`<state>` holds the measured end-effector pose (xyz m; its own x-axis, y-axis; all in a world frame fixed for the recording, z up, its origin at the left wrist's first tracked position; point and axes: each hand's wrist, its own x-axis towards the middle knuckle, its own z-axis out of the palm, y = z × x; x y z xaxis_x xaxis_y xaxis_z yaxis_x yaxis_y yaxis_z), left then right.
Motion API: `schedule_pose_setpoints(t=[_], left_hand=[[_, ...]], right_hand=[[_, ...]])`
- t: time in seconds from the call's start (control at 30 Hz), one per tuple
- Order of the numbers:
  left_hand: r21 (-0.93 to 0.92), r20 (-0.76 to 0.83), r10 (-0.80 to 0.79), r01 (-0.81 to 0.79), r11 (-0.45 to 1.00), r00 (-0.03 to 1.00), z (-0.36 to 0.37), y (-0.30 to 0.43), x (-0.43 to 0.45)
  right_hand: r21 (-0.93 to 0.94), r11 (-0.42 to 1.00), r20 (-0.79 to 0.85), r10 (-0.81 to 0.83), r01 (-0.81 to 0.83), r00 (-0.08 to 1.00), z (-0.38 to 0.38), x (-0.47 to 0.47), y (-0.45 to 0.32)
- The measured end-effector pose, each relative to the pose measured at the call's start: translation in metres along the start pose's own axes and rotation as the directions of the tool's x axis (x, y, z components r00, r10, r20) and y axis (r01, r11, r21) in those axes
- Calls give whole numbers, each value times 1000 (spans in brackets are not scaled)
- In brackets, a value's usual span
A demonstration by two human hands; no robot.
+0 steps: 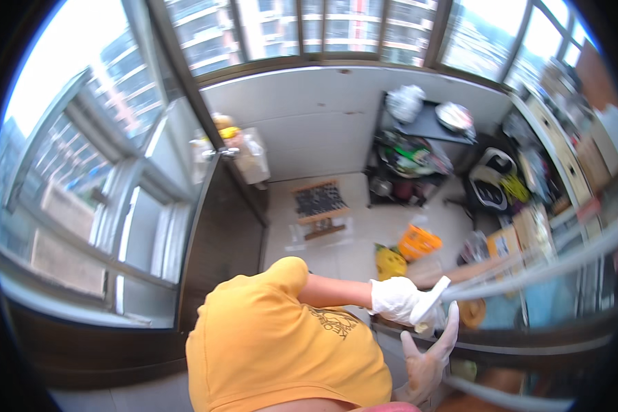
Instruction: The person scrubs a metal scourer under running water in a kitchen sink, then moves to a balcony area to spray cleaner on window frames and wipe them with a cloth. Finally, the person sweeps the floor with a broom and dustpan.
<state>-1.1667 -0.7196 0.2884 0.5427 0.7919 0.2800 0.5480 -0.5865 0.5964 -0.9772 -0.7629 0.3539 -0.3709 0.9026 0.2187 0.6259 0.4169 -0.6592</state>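
My left hand point(394, 299), in a white glove, reaches across my yellow T-shirt point(283, 350). It is closed around a slim white object point(431, 303), which is too blurred to name exactly. Below it my right hand point(428, 363) has a thin whitish glove on, its thumb and forefinger spread wide and nothing visible between them. The right fingertips are close to the white object, but I cannot tell whether they touch. Just beyond both hands is a glass panel point(499, 309) with a pale frame point(535, 268), smeared by motion.
A dark door point(221, 221) stands ajar at left, beside an opened window point(118, 206). A small wooden stool point(319, 201), an orange bag point(419, 242) and a yellow bag point(390, 261) are on the tiled floor. Farther back are a loaded black rack point(432, 121) and a cluttered cabinet point(559, 139).
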Motion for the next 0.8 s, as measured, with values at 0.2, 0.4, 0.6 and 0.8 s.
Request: schedule_pose_setpoints(t=[0.2,0.4,0.6,0.8], left_hand=[[-315,-209,-392,318,894,896,-48,-94,-66],[259,-414,-296,423,868,861,-151,-169,-120],[-145,-556,-695,770,622,456,-267,-180,-153],[-683,-583,-785,397,613,210,-303,-259,-217]], right_hand=[[180,903,-159,-366,391,917,144,109,-50],[307,756,-256,-520,578,815,237,220,-125],[913,364,-94,-254,185,963,290,354,-182],[720,312,-335,-626,620,704,280,503,-275]])
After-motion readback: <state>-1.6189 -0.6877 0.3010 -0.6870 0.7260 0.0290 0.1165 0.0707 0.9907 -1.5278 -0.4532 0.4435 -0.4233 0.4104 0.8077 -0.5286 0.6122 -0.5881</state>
